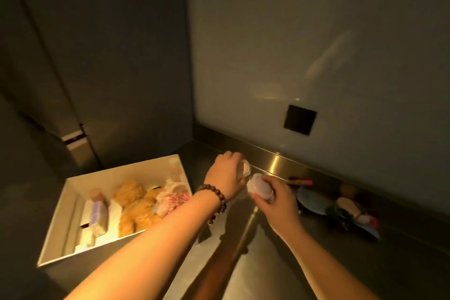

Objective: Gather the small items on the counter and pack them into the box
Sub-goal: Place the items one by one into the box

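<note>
A white open box (58,234) sits on the counter at the left. Inside it lie a tan teddy bear (136,204), a pale lilac packet (97,214) and a pink-and-white bundle (173,197). My left hand (225,175), with a bead bracelet on the wrist, is closed around a small pale round item (244,169) near the back wall. Just right of it, my right hand (275,202) grips a small pinkish-white round container (260,186). The two items are close together above the steel counter.
A blue plate (311,200) with several small items stands at the right along the backsplash, a thin pencil-like stick (300,181) behind it. A dark square outlet (300,120) is on the wall. The steel counter (267,270) stretches toward me.
</note>
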The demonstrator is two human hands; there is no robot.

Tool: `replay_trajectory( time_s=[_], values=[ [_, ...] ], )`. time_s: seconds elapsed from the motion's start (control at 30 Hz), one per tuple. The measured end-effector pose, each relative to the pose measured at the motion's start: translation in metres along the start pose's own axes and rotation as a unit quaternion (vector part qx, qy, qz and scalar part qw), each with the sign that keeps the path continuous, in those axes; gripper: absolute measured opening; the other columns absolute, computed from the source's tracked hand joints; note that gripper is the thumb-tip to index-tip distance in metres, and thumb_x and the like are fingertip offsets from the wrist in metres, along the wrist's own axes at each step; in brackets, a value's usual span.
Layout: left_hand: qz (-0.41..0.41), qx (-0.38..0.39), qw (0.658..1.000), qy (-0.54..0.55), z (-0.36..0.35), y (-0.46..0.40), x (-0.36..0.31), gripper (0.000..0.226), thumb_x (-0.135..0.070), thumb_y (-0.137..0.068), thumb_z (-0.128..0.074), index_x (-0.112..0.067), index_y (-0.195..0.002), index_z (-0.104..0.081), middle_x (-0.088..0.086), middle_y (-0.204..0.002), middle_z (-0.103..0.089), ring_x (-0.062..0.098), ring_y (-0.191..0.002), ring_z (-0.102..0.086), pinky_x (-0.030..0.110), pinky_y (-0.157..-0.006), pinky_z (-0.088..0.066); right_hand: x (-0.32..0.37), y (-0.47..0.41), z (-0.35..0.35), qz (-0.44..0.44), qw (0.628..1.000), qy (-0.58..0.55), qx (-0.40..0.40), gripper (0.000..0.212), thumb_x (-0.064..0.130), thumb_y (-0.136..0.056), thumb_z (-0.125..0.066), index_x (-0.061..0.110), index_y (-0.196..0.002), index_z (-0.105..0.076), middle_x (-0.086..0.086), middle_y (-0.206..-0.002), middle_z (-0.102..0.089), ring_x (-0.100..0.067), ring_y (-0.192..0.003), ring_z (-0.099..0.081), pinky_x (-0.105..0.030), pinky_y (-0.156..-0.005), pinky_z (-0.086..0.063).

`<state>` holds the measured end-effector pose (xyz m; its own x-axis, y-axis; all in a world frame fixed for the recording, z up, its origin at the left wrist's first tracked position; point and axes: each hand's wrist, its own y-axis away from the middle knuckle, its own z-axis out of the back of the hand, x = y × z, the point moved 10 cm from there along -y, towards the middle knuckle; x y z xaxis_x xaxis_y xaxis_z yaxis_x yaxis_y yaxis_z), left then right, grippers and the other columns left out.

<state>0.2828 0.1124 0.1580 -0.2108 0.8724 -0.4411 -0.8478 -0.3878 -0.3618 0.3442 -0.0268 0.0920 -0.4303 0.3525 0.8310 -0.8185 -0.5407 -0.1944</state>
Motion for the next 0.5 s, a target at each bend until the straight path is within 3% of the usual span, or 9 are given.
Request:
replay_trajectory(
  time_s=[0.2, 0.33, 0.5],
  values=[
    [0.108, -0.026, 0.993, -0.046, 0.103, 0.037, 0.127, 0.049, -0.023, -0.077, -0.069, -0.025, -0.122, -0.049, 0.000, -0.121, -0.048, 0.019, -0.109, -0.050, 0.030, -0.089, -0.045, 0.090, -0.011, -0.103, 0.073, 0.994, -0.020, 0.076, 0.044, 0.034, -0.078, -0.076, 0.039, -0.114, -0.052, 0.009, -0.116, -0.051, -0.008, -0.094, -0.056, -0.009, -0.064, -0.044],
    [0.166, -0.017, 0.984, -0.059, 0.137, 0.076, 0.199, 0.049, -0.018, -0.078, -0.070, -0.027, -0.121, -0.049, -0.002, -0.121, -0.047, 0.017, -0.105, -0.052, 0.022, -0.084, -0.045, 0.125, -0.009, -0.162, 0.091, 0.988, -0.021, 0.121, 0.045, 0.034, -0.080, -0.073, 0.040, -0.118, -0.050, 0.010, -0.120, -0.048, -0.009, -0.102, -0.053, -0.014, -0.072, -0.044],
    [0.198, 0.067, 0.974, -0.081, 0.137, 0.116, 0.262, 0.045, -0.012, -0.083, -0.066, -0.029, -0.121, -0.050, 0.001, -0.124, -0.047, 0.019, -0.104, -0.052, 0.020, -0.080, -0.043, 0.147, -0.009, -0.213, 0.117, 0.981, -0.022, 0.151, 0.044, 0.038, -0.080, -0.072, 0.050, -0.112, -0.046, 0.017, -0.116, -0.047, -0.009, -0.103, -0.052, -0.014, -0.077, -0.045]
  ],
)
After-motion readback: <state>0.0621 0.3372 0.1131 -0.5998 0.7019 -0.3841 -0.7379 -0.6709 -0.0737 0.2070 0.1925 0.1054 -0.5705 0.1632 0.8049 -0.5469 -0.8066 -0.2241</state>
